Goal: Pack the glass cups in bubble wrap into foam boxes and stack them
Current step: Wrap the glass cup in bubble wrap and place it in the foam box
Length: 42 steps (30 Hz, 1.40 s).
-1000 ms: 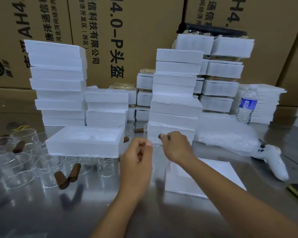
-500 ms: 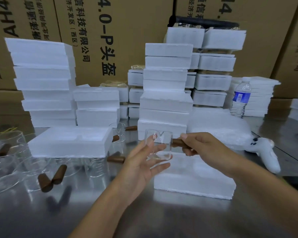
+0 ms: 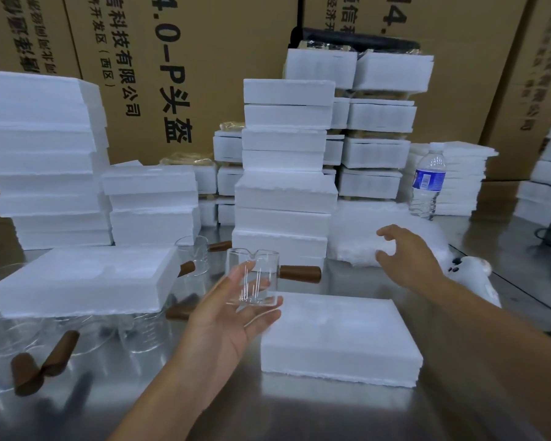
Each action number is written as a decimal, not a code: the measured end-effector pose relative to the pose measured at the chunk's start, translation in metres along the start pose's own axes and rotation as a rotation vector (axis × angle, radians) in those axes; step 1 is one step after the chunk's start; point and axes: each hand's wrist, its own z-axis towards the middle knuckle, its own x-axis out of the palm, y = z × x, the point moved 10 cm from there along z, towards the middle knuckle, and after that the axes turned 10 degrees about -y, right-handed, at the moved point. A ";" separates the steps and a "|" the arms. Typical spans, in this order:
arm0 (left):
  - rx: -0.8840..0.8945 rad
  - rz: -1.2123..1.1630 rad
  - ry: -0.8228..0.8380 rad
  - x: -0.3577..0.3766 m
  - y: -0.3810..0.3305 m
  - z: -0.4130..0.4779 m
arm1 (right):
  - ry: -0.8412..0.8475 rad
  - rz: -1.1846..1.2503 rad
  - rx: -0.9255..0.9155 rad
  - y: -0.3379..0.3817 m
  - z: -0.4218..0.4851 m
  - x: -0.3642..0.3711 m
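1. The work surface is a brushed steel table (image 3: 268,409), shiny enough to throw blurred reflections of the things on it.
2. Large brown cardboard cartons (image 3: 223,58) printed with black lettering form a wall right behind the table.
3. The left hand (image 3: 226,316) is palm up above the table. It holds a clear glass cup (image 3: 252,278) between its thumb and fingers, with the fingers under the base.
4. The cup stands upright in the air, with a pouring lip at the rim. Its brown wooden handle (image 3: 299,273) points right.
5. The right hand (image 3: 407,259) holds nothing; its fingers are spread and loosely curved by the near edge of a white heap of bubble wrap (image 3: 357,249). Whether they touch it I cannot tell.
6. A flat foam box (image 3: 337,338) lies on the table just right of the left hand, below the cup.
7. To the left, a second foam piece (image 3: 83,281) with moulded hollows in its top rests on a crowd of spare cups (image 3: 134,335), some lying on their sides.
8. Tall piles of foam boxes stand along the back: one far left (image 3: 42,154), one in the middle (image 3: 283,173) and one behind it to the right (image 3: 379,122).
9. A water bottle (image 3: 427,183) with a blue label stands beyond the bubble wrap.
10. A white handheld controller (image 3: 471,272) lies just right of the right wrist.
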 end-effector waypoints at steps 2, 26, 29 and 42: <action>0.011 -0.007 0.012 0.002 -0.002 0.001 | 0.036 -0.153 -0.097 0.001 0.001 0.014; -0.054 -0.047 0.044 0.011 -0.002 -0.004 | -0.406 0.112 0.057 0.017 0.018 -0.025; -0.043 -0.077 0.030 0.010 -0.008 -0.003 | -0.482 0.397 0.202 0.029 0.017 -0.059; 0.083 -0.295 0.026 0.001 -0.058 -0.016 | -0.092 0.482 -0.418 0.170 -0.134 -0.052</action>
